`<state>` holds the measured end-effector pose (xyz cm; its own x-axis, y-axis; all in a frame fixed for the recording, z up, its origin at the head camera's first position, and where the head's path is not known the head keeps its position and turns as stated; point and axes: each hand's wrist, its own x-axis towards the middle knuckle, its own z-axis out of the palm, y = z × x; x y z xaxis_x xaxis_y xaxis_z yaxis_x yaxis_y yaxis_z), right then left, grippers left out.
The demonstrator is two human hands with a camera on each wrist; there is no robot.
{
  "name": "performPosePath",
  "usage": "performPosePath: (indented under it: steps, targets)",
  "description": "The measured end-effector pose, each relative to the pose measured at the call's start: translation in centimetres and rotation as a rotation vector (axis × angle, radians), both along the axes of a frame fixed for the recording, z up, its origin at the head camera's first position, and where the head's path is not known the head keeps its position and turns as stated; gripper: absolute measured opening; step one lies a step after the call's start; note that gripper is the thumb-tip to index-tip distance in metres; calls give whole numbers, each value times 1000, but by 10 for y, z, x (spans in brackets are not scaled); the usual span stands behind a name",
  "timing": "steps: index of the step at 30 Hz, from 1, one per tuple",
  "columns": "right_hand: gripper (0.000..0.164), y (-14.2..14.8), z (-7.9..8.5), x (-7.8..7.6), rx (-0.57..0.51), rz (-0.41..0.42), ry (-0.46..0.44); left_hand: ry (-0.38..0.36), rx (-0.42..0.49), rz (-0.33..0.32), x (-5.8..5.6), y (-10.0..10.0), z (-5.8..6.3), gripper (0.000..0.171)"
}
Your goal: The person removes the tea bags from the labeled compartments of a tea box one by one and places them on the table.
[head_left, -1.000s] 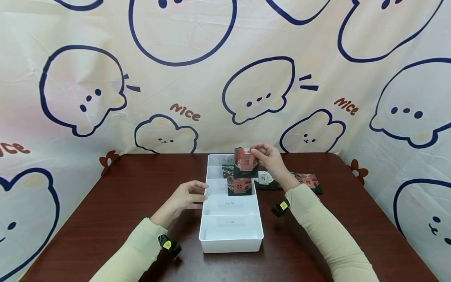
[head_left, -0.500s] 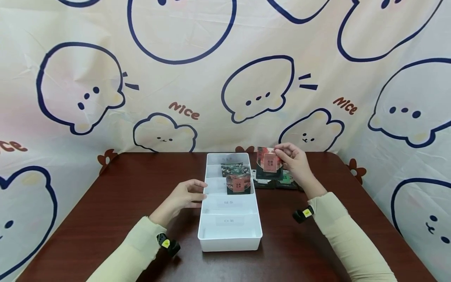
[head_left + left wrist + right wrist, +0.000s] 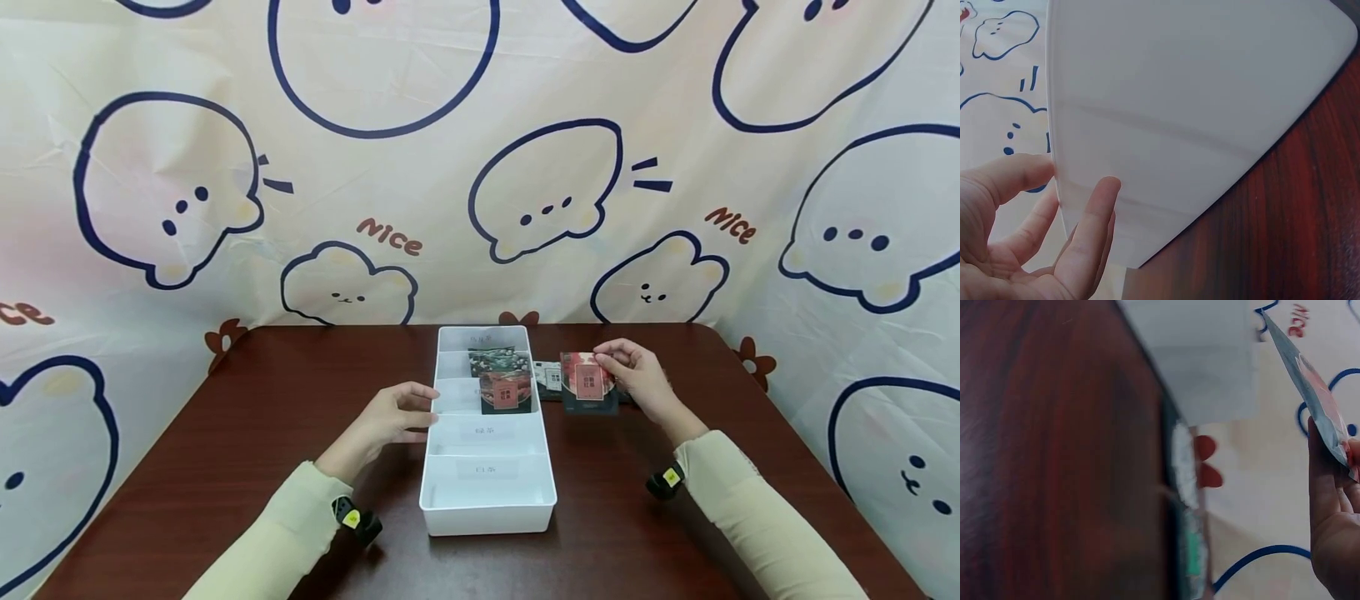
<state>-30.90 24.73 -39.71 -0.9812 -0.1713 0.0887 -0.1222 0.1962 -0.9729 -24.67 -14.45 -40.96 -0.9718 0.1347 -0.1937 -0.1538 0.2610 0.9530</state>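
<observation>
A long white tray [image 3: 487, 521] stands end-on upon the dark wooden table [image 3: 300, 375]. The left hand [image 3: 386, 421] rests against its side wall and rim, fingers spread. In its third compartment from the near end sits a red-labelled packet [image 3: 506, 392] — a green patterned packet [image 3: 498, 360] just behind. Right of the tray, the right hand [image 3: 637, 379] pinches a raised red packet [image 3: 588, 385] firmly by its upper right corner — partly hiding a white-labelled packet [image 3: 550, 377] beyond. A cartoon cloth [image 3: 450, 183] hangs behind.
</observation>
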Motion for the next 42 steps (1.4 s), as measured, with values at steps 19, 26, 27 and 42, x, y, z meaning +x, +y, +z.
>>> performPosePath:
  steps: [19,26,27,42]
  targets:
    - [30,-13,-38,-7,190,110,-114,14,5,-14,3,0,2,39]
    - [27,-21,-43,-7,297,101,-125,21,2,-16,5,1,5,40]
    - [26,-22,-43,-7,309,99,-119,21,1,-16,5,1,5,40]
    - [22,-31,-45,-7,520,73,-66,17,13,-20,4,0,5,41]
